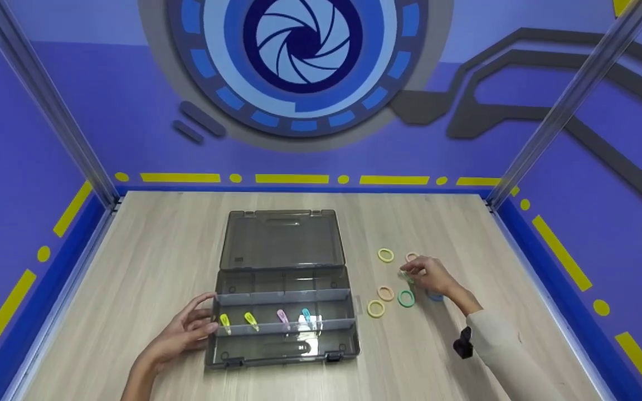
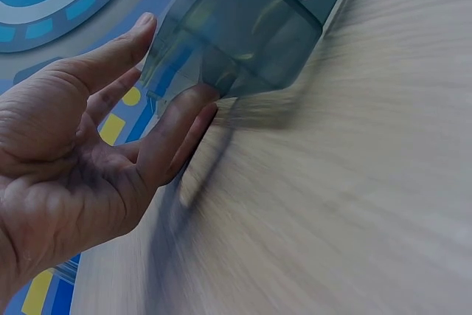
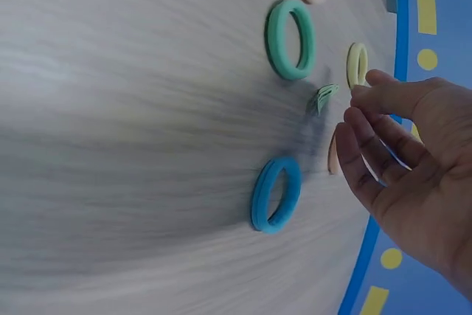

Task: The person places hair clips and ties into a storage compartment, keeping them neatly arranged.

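My left hand [image 1: 179, 334] lies along the left side of a dark see-through divided box [image 1: 282, 356], its lid [image 1: 282, 239] swung back. In the left wrist view the fairly straight fingers touch the box's end. Yellow, pink and blue hair clips [image 1: 282, 318] lie in its middle row. My right hand [image 1: 432, 277] reaches over the hair ties on the right, fingers loosely bent. Right at its fingertips is a small green ridged piece [image 3: 324, 97], with a gap showing between them in the right wrist view. Nearby lie a green hair tie [image 1: 406, 298] and a blue one [image 3: 276, 195].
Yellow hair ties [image 1: 385, 255] and an orange one [image 1: 385, 293] are on the wooden table [image 1: 148, 250] between box and right hand. A pink tie [image 1: 412, 257] sits just beyond that hand. Blue patterned walls [image 1: 298, 161] with metal posts [image 1: 577, 100] surround the table.
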Demonstrator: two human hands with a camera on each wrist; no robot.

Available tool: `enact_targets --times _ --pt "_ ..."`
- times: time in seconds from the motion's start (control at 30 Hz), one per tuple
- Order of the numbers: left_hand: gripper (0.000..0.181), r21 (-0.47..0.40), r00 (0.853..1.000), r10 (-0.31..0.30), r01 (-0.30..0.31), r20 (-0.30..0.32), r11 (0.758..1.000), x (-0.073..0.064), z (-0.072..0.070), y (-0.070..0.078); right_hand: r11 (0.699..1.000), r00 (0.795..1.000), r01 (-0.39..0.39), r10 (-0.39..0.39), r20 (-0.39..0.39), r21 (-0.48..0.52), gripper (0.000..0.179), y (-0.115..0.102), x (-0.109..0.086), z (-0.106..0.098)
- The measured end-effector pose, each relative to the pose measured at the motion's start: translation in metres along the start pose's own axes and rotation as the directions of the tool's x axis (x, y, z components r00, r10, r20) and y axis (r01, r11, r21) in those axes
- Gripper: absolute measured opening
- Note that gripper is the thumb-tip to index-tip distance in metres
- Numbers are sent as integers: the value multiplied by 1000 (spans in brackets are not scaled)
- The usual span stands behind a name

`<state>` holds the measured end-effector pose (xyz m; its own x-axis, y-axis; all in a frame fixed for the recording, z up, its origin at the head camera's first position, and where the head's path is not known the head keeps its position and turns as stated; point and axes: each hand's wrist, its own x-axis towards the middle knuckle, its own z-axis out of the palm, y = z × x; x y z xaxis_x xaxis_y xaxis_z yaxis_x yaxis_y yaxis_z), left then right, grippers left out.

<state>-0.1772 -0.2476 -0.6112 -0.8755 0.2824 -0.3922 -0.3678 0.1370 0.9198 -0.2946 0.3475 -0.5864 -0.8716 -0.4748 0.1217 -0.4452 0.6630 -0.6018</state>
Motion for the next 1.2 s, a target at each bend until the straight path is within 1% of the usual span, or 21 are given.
enact_targets --times 0.1,0.17,0.33,0.6,0.73,0.87,1.03,1.13,1.2 --pt "80 0 1000 2 -2 8 1000 0 0 -1 999 1000 10 -9 17 -38 26 2 -2 1" --pt "80 0 1000 4 -4 8 1000 0 -1 -1 999 999 4 -2 34 -54 30 4 -4 2" --pt "79 4 1000 8 -8 2 1000 0 -1 -1 998 998 -24 27 62 -54 39 5 -6 4" --pt "79 10 1000 7 -7 1 1000 -1 -1 -1 994 999 -14 18 38 -111 44 5 -7 7" --pt "80 18 1000 11 -11 -6 1000 -1 1 -1 991 999 -45 49 23 -126 34 7 -8 9" --pt "80 19 1000 11 -11 -15 1000 -2 2 0 987 995 -95 93 -19 -130 17 7 -8 12" --pt "80 17 1000 14 -13 -11 1000 -3 2 1 976 987 -160 153 -58 -146 11 7 -9 14" --pt "80 16 1000 15 -15 -6 1000 -3 1 2 971 984 -173 163 -77 -163 7 7 -7 15" --pt "80 20 1000 14 -14 -14 1000 -2 0 3 969 983 -175 160 -95 -173 5 7 -5 15"
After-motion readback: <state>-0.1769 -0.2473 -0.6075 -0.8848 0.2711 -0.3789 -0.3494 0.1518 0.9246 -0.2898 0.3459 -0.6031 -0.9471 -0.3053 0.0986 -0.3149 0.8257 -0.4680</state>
